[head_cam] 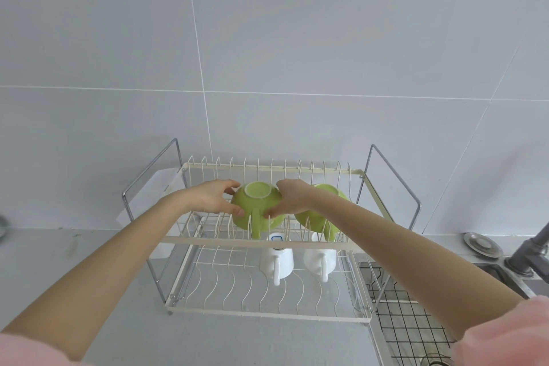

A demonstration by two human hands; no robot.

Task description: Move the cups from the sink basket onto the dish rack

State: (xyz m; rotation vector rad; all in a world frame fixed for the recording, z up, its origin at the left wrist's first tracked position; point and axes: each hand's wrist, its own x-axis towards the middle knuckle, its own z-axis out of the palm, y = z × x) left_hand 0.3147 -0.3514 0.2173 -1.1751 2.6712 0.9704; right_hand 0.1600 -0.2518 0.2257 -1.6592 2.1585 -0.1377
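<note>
A green cup (256, 207) is pinched upside-down between the fingers of the left hand (208, 197) and right hand (292, 197) on the dish rack (267, 242) upper tier, another green cup (323, 211) just beyond the right fingers, two white cups (277, 258) racked below them, and little is judged left.

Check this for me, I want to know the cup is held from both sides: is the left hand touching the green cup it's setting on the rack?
Touching. The head view shows the left hand pressed against the green cup, with no gap.

Two green cups (256, 208) (322, 211) inverted on dish rack's (267, 239) upper tier, two white cups (277, 258) (320, 257) below.
</note>
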